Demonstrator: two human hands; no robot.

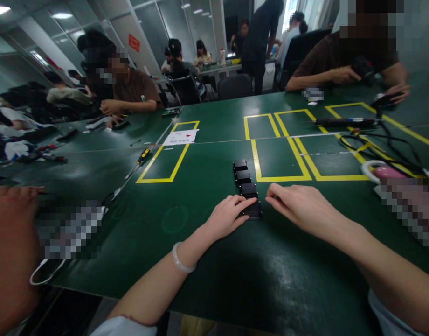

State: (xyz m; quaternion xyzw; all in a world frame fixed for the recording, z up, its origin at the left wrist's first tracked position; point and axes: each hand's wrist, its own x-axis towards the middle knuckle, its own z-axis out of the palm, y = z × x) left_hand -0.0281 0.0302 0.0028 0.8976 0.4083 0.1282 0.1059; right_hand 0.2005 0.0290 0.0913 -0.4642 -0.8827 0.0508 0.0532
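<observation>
Your left hand (225, 215) lies flat on green table (207, 261), fingers loose, fingertips (247, 204) touching nearest black box (252, 210), grip not closed on it. Your right hand (298, 207) rests just beside same box, open, holds nothing. Four black boxes (244, 184) lined in row, beside yellow tape rectangle (279, 158). Screwdriver (139, 161) well apart, left.

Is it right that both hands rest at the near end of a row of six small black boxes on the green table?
Not quite: the head view shows four black boxes in the row, not six. The left hand and right hand are at its near end, on the green table.
</observation>
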